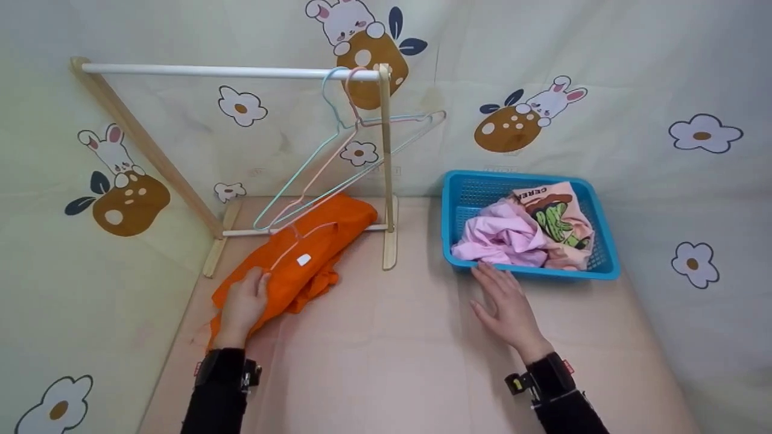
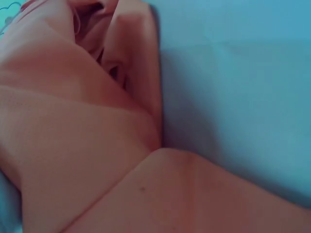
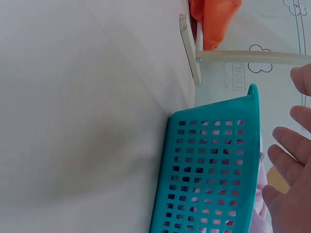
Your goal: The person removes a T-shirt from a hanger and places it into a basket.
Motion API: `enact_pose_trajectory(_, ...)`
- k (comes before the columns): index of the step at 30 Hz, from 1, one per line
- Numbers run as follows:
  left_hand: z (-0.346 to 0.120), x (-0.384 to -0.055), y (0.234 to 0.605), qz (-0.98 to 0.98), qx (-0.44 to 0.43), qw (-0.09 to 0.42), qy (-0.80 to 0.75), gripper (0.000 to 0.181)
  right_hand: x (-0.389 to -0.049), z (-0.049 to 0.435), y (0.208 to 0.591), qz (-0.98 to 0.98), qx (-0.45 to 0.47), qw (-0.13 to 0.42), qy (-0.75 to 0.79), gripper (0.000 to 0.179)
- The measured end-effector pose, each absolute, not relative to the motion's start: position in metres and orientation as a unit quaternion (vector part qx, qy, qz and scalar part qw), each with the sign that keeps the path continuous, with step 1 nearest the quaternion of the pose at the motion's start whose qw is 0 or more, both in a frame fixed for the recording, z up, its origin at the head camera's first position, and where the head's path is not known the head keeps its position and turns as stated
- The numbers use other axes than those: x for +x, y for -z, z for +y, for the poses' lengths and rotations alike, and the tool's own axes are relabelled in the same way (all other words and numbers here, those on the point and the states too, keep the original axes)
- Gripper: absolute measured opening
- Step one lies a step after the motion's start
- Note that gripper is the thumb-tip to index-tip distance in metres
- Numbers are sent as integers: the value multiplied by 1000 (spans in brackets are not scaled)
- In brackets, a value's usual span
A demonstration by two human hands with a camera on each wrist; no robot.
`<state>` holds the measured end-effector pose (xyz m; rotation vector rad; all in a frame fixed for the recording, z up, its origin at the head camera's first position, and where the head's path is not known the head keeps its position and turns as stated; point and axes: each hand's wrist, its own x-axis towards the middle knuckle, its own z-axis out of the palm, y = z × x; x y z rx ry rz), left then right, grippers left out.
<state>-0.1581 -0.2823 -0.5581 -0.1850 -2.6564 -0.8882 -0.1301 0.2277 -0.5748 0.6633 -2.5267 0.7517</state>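
Observation:
My left hand [image 1: 243, 307] grips the near left part of an orange garment [image 1: 283, 295], with the thumb on top. A thin pink hanger [image 1: 284, 254] lies along the garment, one end reaching the thumb. A small white patch [image 1: 304, 260] shows on the cloth. In the left wrist view the folded garment [image 2: 53, 126] fills much of the frame, and the fingertips are hidden. My right hand [image 1: 509, 307] is held with fingers extended at the front rim of a blue basket [image 1: 537, 272]. Inside lie a pink cloth [image 1: 500, 235] and a peach printed garment [image 1: 579, 220].
A wooden rack with a white top bar [image 1: 211, 70] stands at the back left, its lower bar [image 1: 247, 232] behind the garment. A light blue hanger [image 1: 300, 172] and a pink hanger [image 1: 350, 89] hang near its right post [image 1: 386, 169]. A patterned curtain [image 1: 639, 199] encloses the table.

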Motion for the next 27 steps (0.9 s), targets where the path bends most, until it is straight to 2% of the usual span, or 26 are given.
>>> enact_pose_trajectory(5, -276, -153, 569, -935, -91, 175, 295, 12, -130, 227, 575, -906, 243, 213, -273, 64)
enact_pose_trajectory(13, -267, -149, 576, -916, -176, 265, 244, 19, -129, 226, 577, -902, 250, 218, -278, 64)
enact_pose_trajectory(18, -260, -151, 568, -892, -229, 316, 229, 24, -129, 220, 575, -899, 255, 219, -281, 64)
enact_pose_trajectory(21, -257, -150, 558, -885, -242, 322, 232, 34, -130, 215, 570, -898, 258, 216, -284, 63)
enact_pose_trajectory(27, -266, -146, 538, -876, -245, 347, 226, 42, -133, 207, 564, -895, 267, 210, -290, 62)
